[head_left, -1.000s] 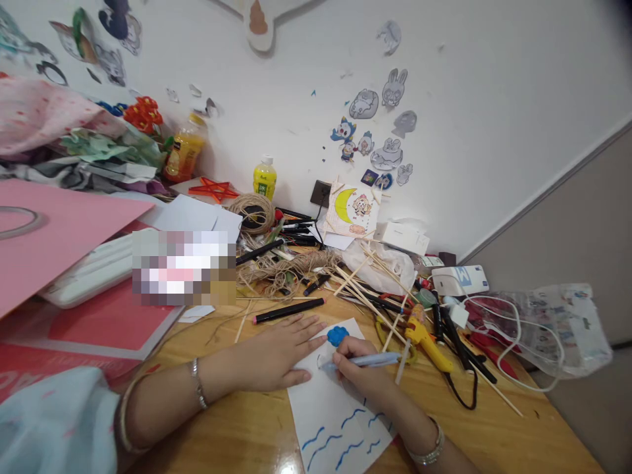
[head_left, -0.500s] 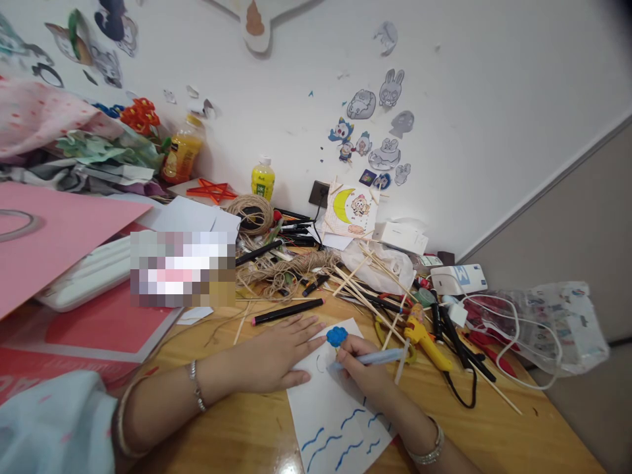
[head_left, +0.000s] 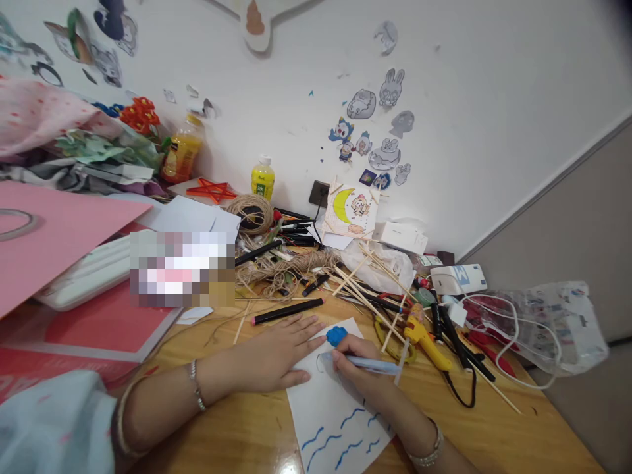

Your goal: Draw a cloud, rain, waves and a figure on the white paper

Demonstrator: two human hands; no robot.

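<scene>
- The left hand lay flat, fingers stretched out and thumb set apart, across the left edge of the paper; a silvery bracelet circled that wrist, and a pale sleeve covered the arm further back.
- The right hand was closed round a pale blue pen, pinching it close to its tip; the tip was at a thin curve on the paper, though from where I stood I couldn't tell if it touched.
- The paper lay at a slant on the wooden table, under both hands; it bore a blue cloud near its top, just beyond the right fingers, and blue waves lower down.
- A black marker with a pink end lay just beyond the left fingers; past it were tangled twine and more pens.
- To the right of the paper I saw a yellow glue gun on its side, its black cord curling below; thin sticks lay crossed near it, and a white cable looped further right.
- Against the wall leaned a moon picture; a yellow bottle stood upright to its left, with a red star further left again.
- A pink sheet lay at the far left, a ring resting on it.
</scene>
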